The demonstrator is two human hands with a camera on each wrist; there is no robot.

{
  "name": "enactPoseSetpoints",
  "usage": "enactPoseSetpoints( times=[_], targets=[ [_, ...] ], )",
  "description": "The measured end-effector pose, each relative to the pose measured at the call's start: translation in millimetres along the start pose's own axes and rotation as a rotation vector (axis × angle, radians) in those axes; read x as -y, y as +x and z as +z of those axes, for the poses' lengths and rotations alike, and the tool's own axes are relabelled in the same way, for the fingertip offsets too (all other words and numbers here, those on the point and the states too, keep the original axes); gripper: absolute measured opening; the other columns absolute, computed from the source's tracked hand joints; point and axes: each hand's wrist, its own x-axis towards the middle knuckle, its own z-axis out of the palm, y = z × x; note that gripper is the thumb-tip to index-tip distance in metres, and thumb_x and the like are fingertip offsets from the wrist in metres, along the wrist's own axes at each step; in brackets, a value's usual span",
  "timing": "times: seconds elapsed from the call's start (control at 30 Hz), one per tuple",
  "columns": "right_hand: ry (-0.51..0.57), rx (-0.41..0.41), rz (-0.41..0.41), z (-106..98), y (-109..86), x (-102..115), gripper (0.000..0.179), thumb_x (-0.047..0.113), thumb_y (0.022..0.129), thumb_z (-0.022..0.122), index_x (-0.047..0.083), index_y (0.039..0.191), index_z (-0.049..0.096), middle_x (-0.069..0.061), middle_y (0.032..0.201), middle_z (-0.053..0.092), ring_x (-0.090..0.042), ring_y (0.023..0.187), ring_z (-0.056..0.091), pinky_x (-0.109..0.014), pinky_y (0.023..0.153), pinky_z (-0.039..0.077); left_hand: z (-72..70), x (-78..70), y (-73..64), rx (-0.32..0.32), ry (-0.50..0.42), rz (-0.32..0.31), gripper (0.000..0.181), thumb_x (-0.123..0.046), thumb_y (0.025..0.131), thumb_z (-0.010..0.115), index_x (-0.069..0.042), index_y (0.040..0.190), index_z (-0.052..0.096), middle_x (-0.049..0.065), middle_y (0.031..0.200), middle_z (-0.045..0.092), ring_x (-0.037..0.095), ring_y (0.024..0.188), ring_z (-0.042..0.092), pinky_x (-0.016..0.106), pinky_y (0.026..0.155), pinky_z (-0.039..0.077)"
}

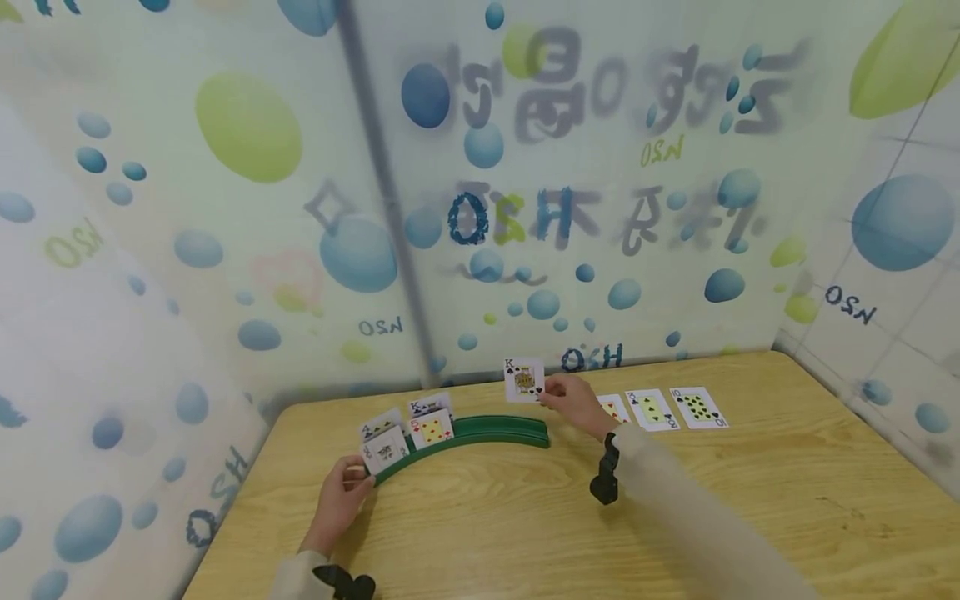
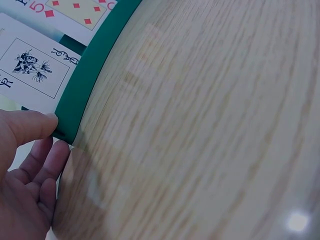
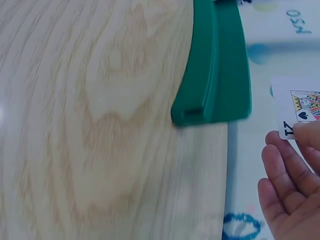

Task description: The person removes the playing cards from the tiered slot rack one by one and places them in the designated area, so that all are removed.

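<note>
On the left, the end of the green card holder (image 1: 495,429) is gripped by the left hand (image 1: 341,496), with the thumb pressed at its edge beside the joker (image 1: 386,451). In the holder, the joker is stood in front of a black-suited card (image 1: 381,422), and next to them the five of diamonds (image 1: 432,430) is stood before a king (image 1: 429,406). Near the holder's right end, the king of spades (image 1: 522,381) is held up, pinched by the right hand (image 1: 579,402). Farther right, a red-suited card (image 1: 613,407), partly hidden, and two black-suited cards (image 1: 653,409) are laid on the wooden table (image 1: 525,533)
</note>
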Motion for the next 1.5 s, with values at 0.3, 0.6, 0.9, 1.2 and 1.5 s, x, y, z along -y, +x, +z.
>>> enactPoseSetpoints(
  times=[0.3, 0.6, 0.9, 1.2, 1.5],
  targets=[
    [-0.034, -0.060, 0.018, -29.3, -9.7, -14.2, 0.020, 0.013, 0.089, 0.059, -0.003, 0.101, 0.058, -0.010, 0.085, 0.063, -0.030, 0.081, 0.059, -0.035, 0.066, 0.047, -0.3, 0.5, 0.2, 0.004, 0.001, -0.006, 0.030, -0.002, 0.089, 0.053, 0.006, 0.117, 0.042, 0.024, 0.104, 0.053, 0.033, 0.094, 0.053, 0.036, 0.072, 0.045],
    [-0.107, -0.102, 0.026, -57.3, -20.8, -30.3, 0.023, 0.014, 0.090, 0.058, -0.004, 0.103, 0.058, -0.015, 0.087, 0.063, -0.030, 0.079, 0.059, -0.035, 0.062, 0.045, -0.9, 0.1, 1.3, 0.001, 0.009, -0.025, 0.030, -0.002, 0.090, 0.053, 0.004, 0.118, 0.043, 0.023, 0.105, 0.053, 0.032, 0.094, 0.053, 0.035, 0.072, 0.044],
    [-0.151, -0.123, 0.030, -83.8, -37.5, -48.5, 0.017, 0.011, 0.090, 0.057, -0.004, 0.098, 0.057, -0.017, 0.084, 0.064, -0.032, 0.078, 0.059, -0.037, 0.065, 0.045, -1.4, -2.0, -0.3, 0.004, 0.007, -0.019, 0.030, -0.001, 0.090, 0.053, 0.005, 0.118, 0.042, 0.024, 0.105, 0.052, 0.033, 0.094, 0.053, 0.035, 0.072, 0.044],
    [-0.217, -0.141, 0.037, -111.1, -51.8, -67.3, 0.017, 0.011, 0.090, 0.056, -0.003, 0.099, 0.056, -0.015, 0.083, 0.062, -0.030, 0.075, 0.058, -0.033, 0.059, 0.043, -0.4, -2.7, -1.7, -0.005, 0.014, -0.020, 0.030, 0.000, 0.089, 0.053, 0.006, 0.117, 0.043, 0.025, 0.104, 0.053, 0.034, 0.093, 0.053, 0.036, 0.072, 0.045],
    [-0.294, -0.174, 0.051, -130.5, -65.7, -75.9, 0.021, 0.012, 0.091, 0.055, -0.005, 0.102, 0.057, -0.011, 0.082, 0.060, -0.022, 0.069, 0.053, -0.032, 0.057, 0.039, 1.3, 0.4, 0.5, -0.011, 0.008, -0.016, 0.029, 0.000, 0.089, 0.052, 0.005, 0.116, 0.043, 0.024, 0.104, 0.053, 0.034, 0.094, 0.053, 0.037, 0.074, 0.045]
  ],
)
